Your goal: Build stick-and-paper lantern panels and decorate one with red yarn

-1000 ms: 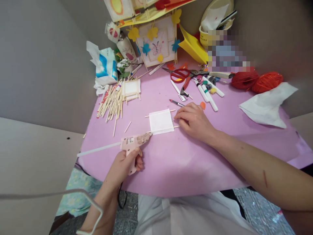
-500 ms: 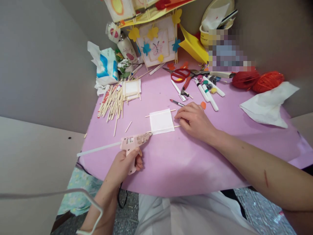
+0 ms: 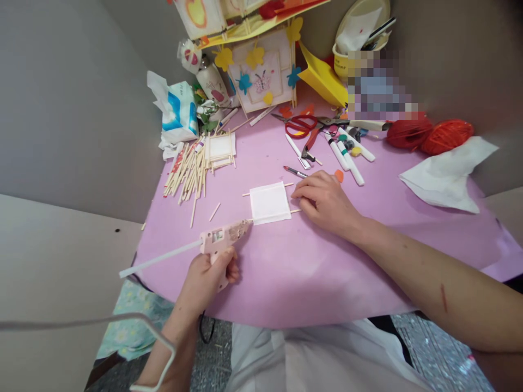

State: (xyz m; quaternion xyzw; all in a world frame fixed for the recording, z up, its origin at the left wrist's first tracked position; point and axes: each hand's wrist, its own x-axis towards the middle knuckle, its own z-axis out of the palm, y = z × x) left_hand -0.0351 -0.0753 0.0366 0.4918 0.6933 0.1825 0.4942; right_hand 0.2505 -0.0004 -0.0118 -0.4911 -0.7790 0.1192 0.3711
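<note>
My left hand (image 3: pixel 216 267) is wrapped round the grip of a pale pink hot glue gun (image 3: pixel 220 239). A long translucent glue stick (image 3: pixel 159 259) juts from its back. The gun's nozzle meets the lower left corner of a small white panel (image 3: pixel 269 203), which lies flat with thin wooden sticks along its upper and lower edges. At the panel's right side, my right hand (image 3: pixel 322 198) rests on the table, fingers curled and closed over the right end of the lower wooden stick (image 3: pixel 296 211). The exact grip of its fingertips is partly hidden.
A pile of wooden sticks (image 3: pixel 188 169) and a small stick frame (image 3: pixel 221 147) lie at the left, before a tissue pack (image 3: pixel 180 111). Red scissors (image 3: pixel 301 125), pliers (image 3: pixel 314 139), markers (image 3: pixel 350 163) and red yarn (image 3: pixel 447 137) lie behind and right. A decorated stick structure (image 3: pixel 261 71) stands at the back.
The rear of the glue gun has tilted slightly, and its glue stick's free end has swung down and left. The nozzle stays at the panel's corner. My right hand has hardly moved.
</note>
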